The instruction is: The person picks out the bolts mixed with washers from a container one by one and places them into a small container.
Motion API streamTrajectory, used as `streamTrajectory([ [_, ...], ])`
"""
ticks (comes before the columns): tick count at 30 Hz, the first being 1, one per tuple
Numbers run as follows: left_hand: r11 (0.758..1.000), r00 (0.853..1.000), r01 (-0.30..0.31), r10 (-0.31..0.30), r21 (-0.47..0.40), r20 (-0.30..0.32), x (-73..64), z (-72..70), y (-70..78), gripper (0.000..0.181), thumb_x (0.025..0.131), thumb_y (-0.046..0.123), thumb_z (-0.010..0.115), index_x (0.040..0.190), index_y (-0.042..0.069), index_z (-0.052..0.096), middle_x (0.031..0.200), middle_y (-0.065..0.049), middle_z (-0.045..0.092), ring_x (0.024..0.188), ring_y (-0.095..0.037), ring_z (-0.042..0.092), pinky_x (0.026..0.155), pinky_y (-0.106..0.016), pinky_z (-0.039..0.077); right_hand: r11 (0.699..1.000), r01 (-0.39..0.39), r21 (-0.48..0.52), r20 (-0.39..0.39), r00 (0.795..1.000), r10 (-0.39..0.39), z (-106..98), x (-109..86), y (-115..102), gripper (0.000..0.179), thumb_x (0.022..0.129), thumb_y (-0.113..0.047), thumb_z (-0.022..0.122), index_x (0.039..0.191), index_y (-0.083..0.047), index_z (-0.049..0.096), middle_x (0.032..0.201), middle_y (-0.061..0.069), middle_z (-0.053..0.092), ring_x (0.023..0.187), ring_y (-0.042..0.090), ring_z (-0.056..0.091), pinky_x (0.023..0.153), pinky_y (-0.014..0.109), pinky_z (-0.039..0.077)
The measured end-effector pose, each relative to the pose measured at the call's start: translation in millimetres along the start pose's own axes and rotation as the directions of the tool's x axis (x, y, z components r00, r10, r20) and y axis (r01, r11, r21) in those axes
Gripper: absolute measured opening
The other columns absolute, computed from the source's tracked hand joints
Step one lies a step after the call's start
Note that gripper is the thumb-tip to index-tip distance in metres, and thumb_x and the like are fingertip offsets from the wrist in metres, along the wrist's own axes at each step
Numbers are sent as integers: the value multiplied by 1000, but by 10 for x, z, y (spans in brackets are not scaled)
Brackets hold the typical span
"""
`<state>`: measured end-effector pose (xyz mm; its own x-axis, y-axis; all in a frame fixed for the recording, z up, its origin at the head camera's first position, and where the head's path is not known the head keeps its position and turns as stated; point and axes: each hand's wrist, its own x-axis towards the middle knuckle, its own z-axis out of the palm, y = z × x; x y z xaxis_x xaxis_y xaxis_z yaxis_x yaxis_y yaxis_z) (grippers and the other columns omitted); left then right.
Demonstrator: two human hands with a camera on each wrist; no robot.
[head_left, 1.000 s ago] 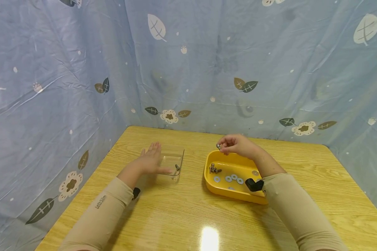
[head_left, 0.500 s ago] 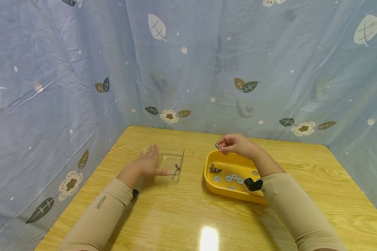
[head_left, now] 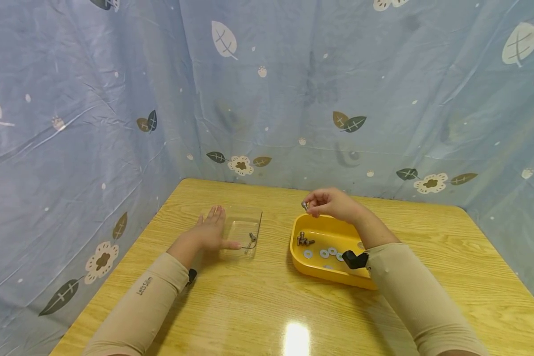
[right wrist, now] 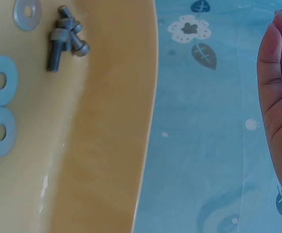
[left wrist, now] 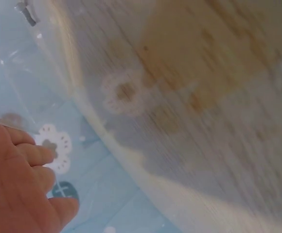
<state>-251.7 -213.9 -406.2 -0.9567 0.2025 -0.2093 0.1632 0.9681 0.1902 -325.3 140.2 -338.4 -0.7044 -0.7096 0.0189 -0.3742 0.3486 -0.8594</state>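
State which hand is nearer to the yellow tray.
Right. The right hand hangs by the far rim of the tray, a bolt in its grip; the left hand is farther off, at the clear box left of the tray.

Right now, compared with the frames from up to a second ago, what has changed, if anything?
The right hand has shifted slightly left, carrying the bolt it already pinched. The left hand has drawn its thumb a little back toward the person. Nothing was newly gripped or let go. The clear container, yellow tray, its bolts and washers stayed put.
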Motion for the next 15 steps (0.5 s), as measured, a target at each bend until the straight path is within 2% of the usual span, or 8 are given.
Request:
streamTrajectory([
  [12,1000,1000,2,-2,0,10,1,18,9,120,71,74,52,144,-3,-3,150,-22,-9,137,-34,-11,106,-58,0,998,56,19,-4,998,-56,122,202,-157,25,86,-10,63,108,2,61,81,13,63,79,40,57,77,37,50],
  [15,1000,1000,1,-1,2,6,2,7,18,119,72,74,52,144,-3,-2,150,-22,-9,137,-34,-11,106,-59,1,998,65,15,4,998,-65,184,287,-189,25,86,-12,64,107,1,61,80,9,64,76,35,59,76,39,50],
])
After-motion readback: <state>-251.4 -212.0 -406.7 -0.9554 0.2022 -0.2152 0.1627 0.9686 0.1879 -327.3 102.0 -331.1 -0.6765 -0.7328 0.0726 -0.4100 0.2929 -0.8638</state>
